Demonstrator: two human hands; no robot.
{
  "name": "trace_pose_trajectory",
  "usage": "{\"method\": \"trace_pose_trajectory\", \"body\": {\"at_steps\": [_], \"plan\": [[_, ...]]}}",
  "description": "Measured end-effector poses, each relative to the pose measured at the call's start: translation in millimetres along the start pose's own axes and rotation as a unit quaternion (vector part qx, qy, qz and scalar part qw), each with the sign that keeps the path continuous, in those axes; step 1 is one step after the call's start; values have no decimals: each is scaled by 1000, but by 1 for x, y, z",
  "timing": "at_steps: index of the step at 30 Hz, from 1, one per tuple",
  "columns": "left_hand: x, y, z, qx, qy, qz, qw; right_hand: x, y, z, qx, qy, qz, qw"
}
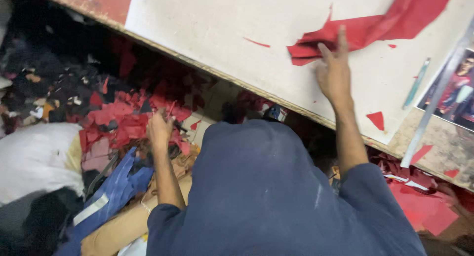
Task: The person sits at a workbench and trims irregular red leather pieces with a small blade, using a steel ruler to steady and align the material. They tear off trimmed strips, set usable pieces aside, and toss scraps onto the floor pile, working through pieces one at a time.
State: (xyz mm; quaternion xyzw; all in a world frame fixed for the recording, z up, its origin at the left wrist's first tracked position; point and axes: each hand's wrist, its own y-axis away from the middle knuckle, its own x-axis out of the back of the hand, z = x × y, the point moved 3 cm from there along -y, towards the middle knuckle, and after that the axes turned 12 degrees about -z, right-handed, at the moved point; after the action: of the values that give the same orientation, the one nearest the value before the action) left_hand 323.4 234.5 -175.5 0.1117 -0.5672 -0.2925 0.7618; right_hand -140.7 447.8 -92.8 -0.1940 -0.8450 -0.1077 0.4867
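Note:
My right hand (335, 71) reaches up onto the white table top (222, 29), fingers spread and resting on the edge of a large red fabric piece (375, 24). Down below the table edge, my left hand (159, 128) is closed around small red fabric scraps over a heap of red offcuts (118, 118) on the floor. My dark blue sleeves and shirt fill the bottom middle of the view.
A long metal ruler (434, 103), a teal pen (416, 83) and a printed picture (456, 91) lie at the table's right. Small red scraps (376, 120) dot the board. The floor holds mixed fabric waste, a blue cloth (116, 187), a white bundle (37, 160) and red sheets (424, 206).

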Motion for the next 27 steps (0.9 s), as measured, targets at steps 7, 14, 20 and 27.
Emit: {"method": "trace_pose_trajectory", "body": {"at_steps": [7,14,20,27], "plan": [[-3,35,226,-371,296,21,880,-1,27,-66,131,-160,-144,968],[-67,25,272,-199,142,147,958,62,35,62,55,-227,-121,965],[-88,31,257,-116,152,264,945,86,17,125,41,-120,-61,990],[-67,10,316,-106,32,277,954,54,-55,15,373,39,-41,926]]}}
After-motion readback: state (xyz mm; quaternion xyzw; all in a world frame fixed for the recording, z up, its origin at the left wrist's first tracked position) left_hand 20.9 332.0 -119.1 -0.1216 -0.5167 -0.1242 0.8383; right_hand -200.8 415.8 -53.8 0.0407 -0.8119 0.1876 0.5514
